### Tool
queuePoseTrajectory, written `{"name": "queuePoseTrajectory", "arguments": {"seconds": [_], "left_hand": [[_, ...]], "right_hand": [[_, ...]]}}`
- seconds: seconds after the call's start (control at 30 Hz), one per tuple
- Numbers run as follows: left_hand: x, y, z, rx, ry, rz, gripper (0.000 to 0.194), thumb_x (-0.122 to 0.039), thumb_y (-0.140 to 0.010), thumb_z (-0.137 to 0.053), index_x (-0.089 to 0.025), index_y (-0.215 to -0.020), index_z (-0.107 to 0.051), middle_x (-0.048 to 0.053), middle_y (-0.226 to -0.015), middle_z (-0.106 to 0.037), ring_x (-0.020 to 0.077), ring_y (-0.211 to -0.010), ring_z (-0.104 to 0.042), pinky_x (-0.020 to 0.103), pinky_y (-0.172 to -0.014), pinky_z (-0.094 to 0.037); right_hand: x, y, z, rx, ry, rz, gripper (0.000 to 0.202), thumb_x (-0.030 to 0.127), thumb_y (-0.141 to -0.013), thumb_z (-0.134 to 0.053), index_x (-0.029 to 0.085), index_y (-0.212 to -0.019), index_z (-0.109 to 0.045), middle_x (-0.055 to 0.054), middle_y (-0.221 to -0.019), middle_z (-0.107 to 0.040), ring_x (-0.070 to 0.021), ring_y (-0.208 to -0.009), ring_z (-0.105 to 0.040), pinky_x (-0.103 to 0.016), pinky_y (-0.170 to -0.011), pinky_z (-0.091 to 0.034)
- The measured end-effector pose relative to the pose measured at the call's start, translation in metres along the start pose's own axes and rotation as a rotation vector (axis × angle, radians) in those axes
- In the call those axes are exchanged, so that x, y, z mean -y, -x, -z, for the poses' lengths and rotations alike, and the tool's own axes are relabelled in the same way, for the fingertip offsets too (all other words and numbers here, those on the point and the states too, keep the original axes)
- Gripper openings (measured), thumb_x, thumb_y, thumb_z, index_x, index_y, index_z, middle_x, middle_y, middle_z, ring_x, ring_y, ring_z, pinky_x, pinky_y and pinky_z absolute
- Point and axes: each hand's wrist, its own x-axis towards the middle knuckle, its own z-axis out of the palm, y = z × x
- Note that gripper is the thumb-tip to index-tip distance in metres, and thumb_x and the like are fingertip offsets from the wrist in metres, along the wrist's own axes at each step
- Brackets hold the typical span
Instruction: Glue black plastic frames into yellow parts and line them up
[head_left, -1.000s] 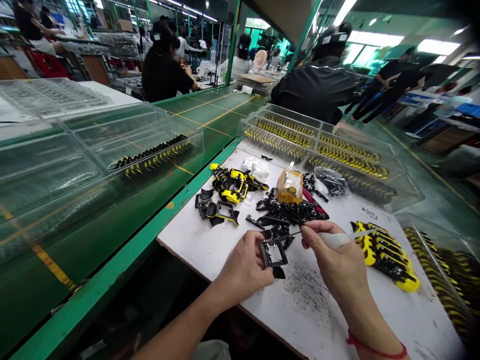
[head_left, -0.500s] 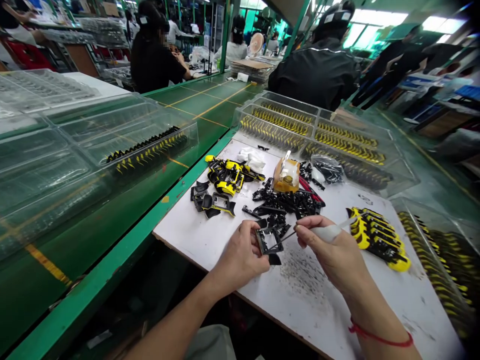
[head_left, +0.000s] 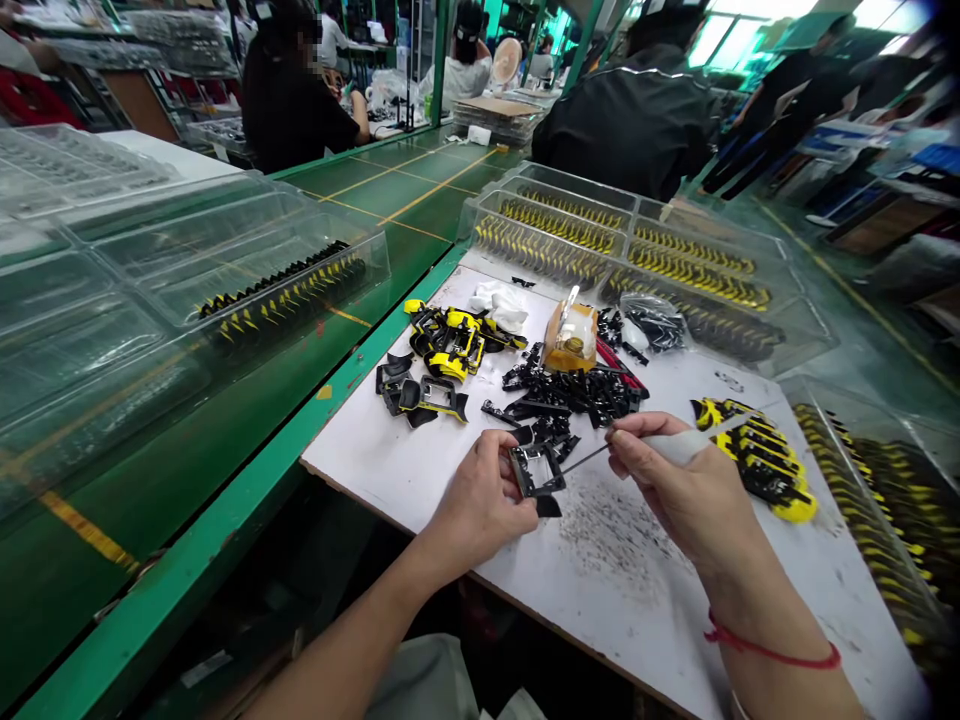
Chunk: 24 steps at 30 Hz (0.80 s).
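Observation:
My left hand (head_left: 491,490) is closed on the left side of a black plastic frame (head_left: 537,470) with a rectangular opening, held above the white board. My right hand (head_left: 667,470) pinches a slim tool (head_left: 671,446) with a pale, translucent body and a thin dark shaft. The shaft's tip lies at the frame's right edge; whether it touches I cannot tell. Just beyond the frame is a heap of small black plastic parts (head_left: 574,398). Dark specks dot the white board (head_left: 600,640) below my right hand.
Yellow-and-black housings (head_left: 454,345) lie at the board's back left, and a row of similar ones (head_left: 761,460) at right. A cut-open container (head_left: 571,336) stands behind the black parts. Clear trays (head_left: 795,300) border the board. A green conveyor (head_left: 300,430) runs along the left; a person (head_left: 615,120) sits ahead.
My right hand has moved slightly right and drawn the tool's shaft back from across the frame's opening to its right edge. The frame has tilted a little in my left hand.

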Motion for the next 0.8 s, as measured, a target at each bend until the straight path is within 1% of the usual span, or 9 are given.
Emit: {"name": "queuePoseTrajectory", "arguments": {"seconds": [0.1, 0.17, 0.3, 0.37, 0.53, 0.63, 0.73, 0.8], "left_hand": [[-0.001, 0.001, 0.001, 0.01, 0.005, 0.009, 0.055, -0.01, -0.064, -0.065, -0.021, -0.111, -0.04, -0.003, -0.079, -0.058, 0.0095, -0.057, -0.058, 0.021, -0.054, -0.049], [-0.002, 0.001, 0.001, 0.01, 0.005, 0.013, 0.056, -0.009, -0.063, -0.065, -0.022, -0.111, -0.04, -0.003, -0.079, -0.057, 0.0094, -0.058, -0.057, 0.021, -0.054, -0.049], [-0.002, 0.001, 0.002, -0.005, -0.018, 0.008, 0.057, -0.007, -0.062, -0.065, -0.022, -0.112, -0.041, -0.003, -0.081, -0.056, 0.0089, -0.059, -0.056, 0.021, -0.056, -0.049], [-0.002, 0.0, 0.001, -0.009, -0.014, 0.007, 0.057, -0.007, -0.061, -0.065, -0.022, -0.111, -0.042, -0.002, -0.083, -0.056, 0.0088, -0.06, -0.057, 0.021, -0.057, -0.049], [0.001, -0.001, -0.004, -0.023, 0.001, 0.033, 0.056, -0.006, -0.059, -0.064, -0.021, -0.109, -0.043, 0.0, -0.085, -0.057, 0.0104, -0.062, -0.059, 0.02, -0.055, -0.05], [0.003, -0.003, -0.007, -0.039, 0.024, 0.054, 0.055, -0.006, -0.058, -0.063, -0.021, -0.107, -0.042, 0.0, -0.083, -0.058, 0.0132, -0.065, -0.062, 0.022, -0.057, -0.052], [0.003, -0.006, -0.009, -0.015, 0.026, 0.107, 0.056, -0.002, -0.057, -0.061, -0.02, -0.107, -0.04, 0.0, -0.081, -0.058, 0.0135, -0.063, -0.063, 0.024, -0.057, -0.052], [0.001, -0.006, -0.009, 0.004, 0.012, 0.13, 0.057, -0.001, -0.056, -0.06, -0.019, -0.106, -0.039, 0.001, -0.082, -0.058, 0.0131, -0.061, -0.062, 0.024, -0.056, -0.052]], "right_hand": [[0.003, -0.005, 0.005, -0.054, -0.119, -0.008, 0.028, 0.034, -0.065, -0.078, 0.021, -0.083, -0.061, 0.0, -0.068, -0.057, -0.0123, -0.056, -0.051, -0.025, -0.048, -0.041], [0.007, -0.007, 0.008, -0.103, -0.156, 0.012, 0.028, 0.034, -0.064, -0.079, 0.021, -0.082, -0.062, 0.0, -0.069, -0.057, -0.012, -0.056, -0.051, -0.025, -0.048, -0.041], [0.021, -0.013, 0.012, -0.217, -0.113, 0.063, 0.028, 0.033, -0.063, -0.08, 0.022, -0.081, -0.062, 0.001, -0.067, -0.057, -0.0113, -0.053, -0.049, -0.024, -0.045, -0.039], [0.032, -0.018, 0.013, -0.273, -0.03, 0.113, 0.027, 0.035, -0.064, -0.079, 0.023, -0.082, -0.063, 0.001, -0.068, -0.058, -0.0115, -0.052, -0.05, -0.024, -0.045, -0.039], [0.057, -0.048, 0.012, -0.422, 0.366, 0.297, 0.026, 0.041, -0.073, -0.07, 0.02, -0.087, -0.065, 0.0, -0.067, -0.061, -0.0126, -0.05, -0.053, -0.025, -0.047, -0.039], [0.067, -0.071, 0.007, -0.506, 0.464, 0.366, 0.024, 0.04, -0.074, -0.067, 0.019, -0.085, -0.064, -0.001, -0.067, -0.062, -0.0134, -0.049, -0.053, -0.027, -0.048, -0.041], [0.07, -0.09, -0.002, -0.546, 0.566, 0.492, 0.02, 0.039, -0.078, -0.062, 0.019, -0.085, -0.063, -0.003, -0.073, -0.065, -0.0167, -0.06, -0.057, -0.029, -0.059, -0.044], [0.065, -0.101, -0.009, -0.525, 0.678, 0.594, 0.018, 0.037, -0.082, -0.057, 0.02, -0.086, -0.063, -0.004, -0.08, -0.066, -0.0189, -0.071, -0.06, -0.031, -0.069, -0.045]]}}
